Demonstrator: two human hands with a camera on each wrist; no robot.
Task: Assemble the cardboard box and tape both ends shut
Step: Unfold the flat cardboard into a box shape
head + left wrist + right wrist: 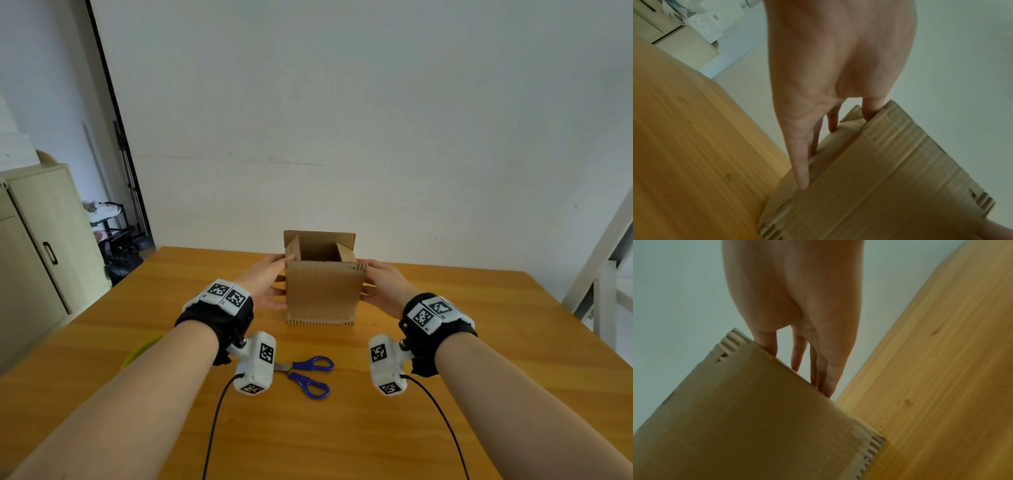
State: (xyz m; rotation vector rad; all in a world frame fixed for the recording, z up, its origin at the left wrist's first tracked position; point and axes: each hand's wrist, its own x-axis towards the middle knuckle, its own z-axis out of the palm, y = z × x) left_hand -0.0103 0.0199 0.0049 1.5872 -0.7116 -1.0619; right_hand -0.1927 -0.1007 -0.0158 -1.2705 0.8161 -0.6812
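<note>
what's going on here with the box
A person is squaring up a cardboard box that stands upright on a wooden table. The left hand and the right hand press flat against its opposite sides, fingers straight. The top flaps stand open, and no tape shows on the box. A pair of blue-handled scissors lies on the table nearer the person, untouched.

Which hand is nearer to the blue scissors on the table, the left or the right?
Left. The left hand presses the cardboard box's left side, and the scissors lie nearer to that side. The right hand presses the box's right side, farther away.
</note>
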